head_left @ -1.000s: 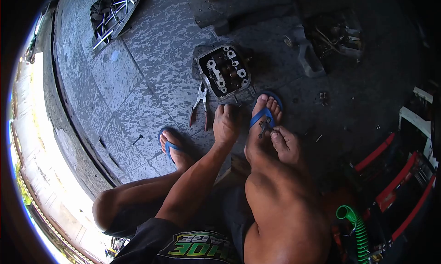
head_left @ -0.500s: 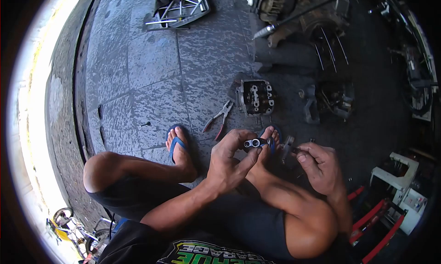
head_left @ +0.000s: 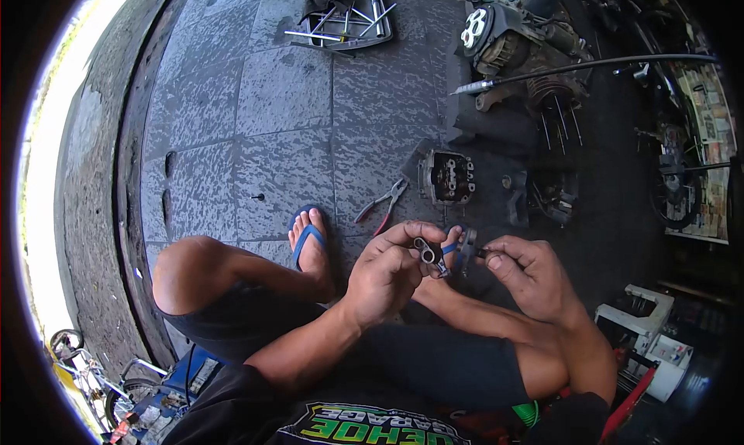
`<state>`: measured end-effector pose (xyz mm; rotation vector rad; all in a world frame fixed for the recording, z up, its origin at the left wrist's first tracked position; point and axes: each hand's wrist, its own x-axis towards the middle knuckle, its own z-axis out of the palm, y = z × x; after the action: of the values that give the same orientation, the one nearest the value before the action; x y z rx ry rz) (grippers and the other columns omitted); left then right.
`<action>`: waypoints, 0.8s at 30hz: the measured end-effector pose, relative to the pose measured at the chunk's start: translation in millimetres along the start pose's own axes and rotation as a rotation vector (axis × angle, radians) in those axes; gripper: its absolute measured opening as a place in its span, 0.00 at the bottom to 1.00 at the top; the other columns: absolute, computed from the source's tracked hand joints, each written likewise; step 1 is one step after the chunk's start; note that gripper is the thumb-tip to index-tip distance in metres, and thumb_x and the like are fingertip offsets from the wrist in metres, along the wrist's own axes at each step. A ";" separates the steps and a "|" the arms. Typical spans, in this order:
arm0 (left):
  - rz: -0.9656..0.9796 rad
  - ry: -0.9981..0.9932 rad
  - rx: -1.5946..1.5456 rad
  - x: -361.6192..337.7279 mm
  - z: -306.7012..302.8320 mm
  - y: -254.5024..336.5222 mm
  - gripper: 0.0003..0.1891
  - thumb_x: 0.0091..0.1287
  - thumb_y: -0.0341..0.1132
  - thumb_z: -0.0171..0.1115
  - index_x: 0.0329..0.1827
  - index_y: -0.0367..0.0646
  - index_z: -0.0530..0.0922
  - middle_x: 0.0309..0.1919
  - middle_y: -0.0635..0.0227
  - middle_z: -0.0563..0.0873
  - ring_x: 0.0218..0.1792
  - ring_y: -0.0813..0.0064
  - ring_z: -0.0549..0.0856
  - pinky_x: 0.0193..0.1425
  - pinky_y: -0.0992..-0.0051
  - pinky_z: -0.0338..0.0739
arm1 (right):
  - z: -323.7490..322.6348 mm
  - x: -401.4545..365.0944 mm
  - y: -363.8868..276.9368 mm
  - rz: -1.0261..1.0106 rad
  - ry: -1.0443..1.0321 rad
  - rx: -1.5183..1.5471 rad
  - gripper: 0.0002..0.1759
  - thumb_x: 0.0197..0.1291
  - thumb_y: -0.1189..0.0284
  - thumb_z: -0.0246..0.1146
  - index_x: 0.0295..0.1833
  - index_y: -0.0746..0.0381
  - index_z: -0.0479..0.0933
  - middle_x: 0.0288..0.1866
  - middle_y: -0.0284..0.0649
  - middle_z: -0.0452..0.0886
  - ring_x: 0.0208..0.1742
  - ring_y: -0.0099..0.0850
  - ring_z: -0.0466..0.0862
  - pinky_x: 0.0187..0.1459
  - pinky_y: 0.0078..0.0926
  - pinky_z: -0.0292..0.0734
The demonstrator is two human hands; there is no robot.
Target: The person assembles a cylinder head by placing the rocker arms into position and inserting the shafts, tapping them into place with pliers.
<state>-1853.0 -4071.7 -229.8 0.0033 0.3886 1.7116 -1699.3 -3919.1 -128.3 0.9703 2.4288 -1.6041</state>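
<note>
My left hand (head_left: 385,276) is closed, pinching a small metal rocker arm (head_left: 428,253) with ring-shaped holes between thumb and fingers. Facing it, my right hand (head_left: 529,273) is also closed, its fingertips gripping a small dark end of a blurred greyish part (head_left: 467,250) whose kind I cannot make out. The two held parts are close together but look apart, above my right foot. Just beyond my hands, a cylinder head (head_left: 449,177) lies on the floor with its inside facing up. Red-handled pliers (head_left: 385,205) lie to its left, jaws towards the head.
An engine block with studs (head_left: 546,96) stands at the upper right, a long rod (head_left: 589,65) crossing it. A tray of metal bars (head_left: 349,27) is at the top. One bolt (head_left: 260,197) lies on the tiles. A white stand (head_left: 643,321) is at the lower right.
My left hand has turned the rocker arm from lying sideways to slanting downward. My right hand and its part have come slightly closer to the left. The camera view has shifted.
</note>
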 end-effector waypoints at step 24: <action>0.064 0.516 0.558 1.1 20.0 -14.4 0.09 0.76 0.36 0.60 0.50 0.40 0.79 0.39 0.74 0.80 0.35 0.87 0.78 0.35 0.83 0.77 | 24.2 0.5 -7.9 0.028 -0.008 -0.035 0.12 0.68 0.71 0.61 0.45 0.71 0.82 0.32 0.53 0.86 0.36 0.42 0.90 0.38 0.32 0.81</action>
<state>-1835.1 -4063.8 -214.9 -0.0195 1.2505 1.6021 -1710.6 -3941.5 -133.1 0.9856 2.4182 -1.5484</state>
